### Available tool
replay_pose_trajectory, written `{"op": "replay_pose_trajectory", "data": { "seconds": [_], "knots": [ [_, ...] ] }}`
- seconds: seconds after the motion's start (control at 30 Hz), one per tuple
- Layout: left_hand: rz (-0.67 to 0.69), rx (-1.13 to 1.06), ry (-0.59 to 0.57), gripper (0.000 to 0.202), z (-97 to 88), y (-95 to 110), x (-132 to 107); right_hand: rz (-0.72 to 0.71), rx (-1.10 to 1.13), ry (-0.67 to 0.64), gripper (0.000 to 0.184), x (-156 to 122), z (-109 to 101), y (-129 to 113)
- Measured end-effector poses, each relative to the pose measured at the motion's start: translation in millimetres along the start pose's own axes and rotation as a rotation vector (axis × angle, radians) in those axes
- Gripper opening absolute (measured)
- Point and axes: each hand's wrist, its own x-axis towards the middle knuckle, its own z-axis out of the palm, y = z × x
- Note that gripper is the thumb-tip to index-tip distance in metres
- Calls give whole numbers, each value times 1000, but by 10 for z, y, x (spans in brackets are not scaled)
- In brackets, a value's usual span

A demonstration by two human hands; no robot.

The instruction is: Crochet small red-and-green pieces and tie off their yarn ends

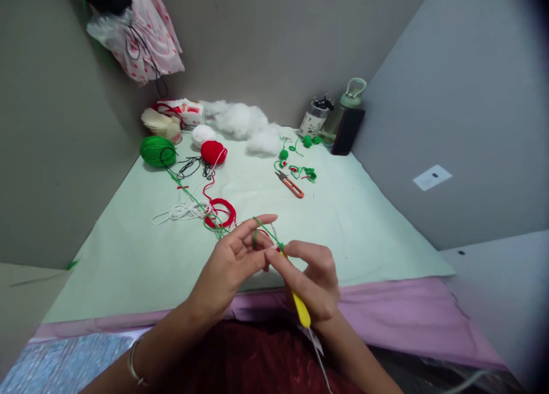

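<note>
My left hand point(234, 262) is raised over the near edge of the pale green table cover point(364, 222). Green yarn point(262, 228) runs over its index finger, and its thumb and fingers pinch a tiny green crochet piece point(279, 246). My right hand point(313, 279) grips a crochet hook with a yellow handle point(300, 309), its tip at that small piece. The green strand trails back across the table to a green yarn ball point(157, 150) at the far left.
A red yarn ball point(213, 152), a white yarn ball point(202, 134), white stuffing point(242, 119), loose red and white yarn point(206, 211), orange snips point(291, 184), small green crocheted bits point(306, 172), a jar point(314, 118), a bottle point(349, 99) and a dark phone point(347, 131) lie farther back. Walls enclose three sides.
</note>
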Motion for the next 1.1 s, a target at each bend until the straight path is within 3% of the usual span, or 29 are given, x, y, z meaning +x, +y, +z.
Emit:
{"op": "replay_pose_trajectory", "data": {
  "seconds": [0.07, 0.13, 0.3, 0.4, 0.53, 0.63, 0.73, 0.83, 0.93, 1.03, 1.1],
  "knots": [
    [-104, -89, -63, 51, -43, 12, 8, 5, 64, -23, 46, 28, -20, 14],
    [-149, -125, -62, 51, -91, 40, 16, 142, 230, -45, 40, 79, -51, 18],
    [-21, 16, 6, 41, -136, 107, 2, 564, 706, 60, 22, 170, -112, 38],
    [62, 99, -2, 34, -108, 85, -14, 687, 922, 109, 21, 176, -83, 44],
    [76, 158, -44, 35, -73, 23, -7, 613, 740, 75, 19, 191, -7, -9],
    [72, 159, 6, 38, -50, -12, 11, 540, 556, 85, 24, 182, 42, -61],
    [70, 83, 60, 45, -14, -45, 27, 404, 364, 92, 32, 121, 93, -85],
    [-28, -69, 51, 51, 2, -61, 43, 244, 214, 76, 37, 63, 122, -72],
    [-154, -171, 17, 45, -43, -31, 59, 372, 317, 100, 28, 83, 85, -25],
    [-139, -154, 46, 31, -103, 21, 54, 624, 649, 173, 19, 155, 22, 28],
    [-108, -108, 46, 26, -108, 41, 38, 712, 856, 187, 17, 192, 4, 46]
  ]
}}
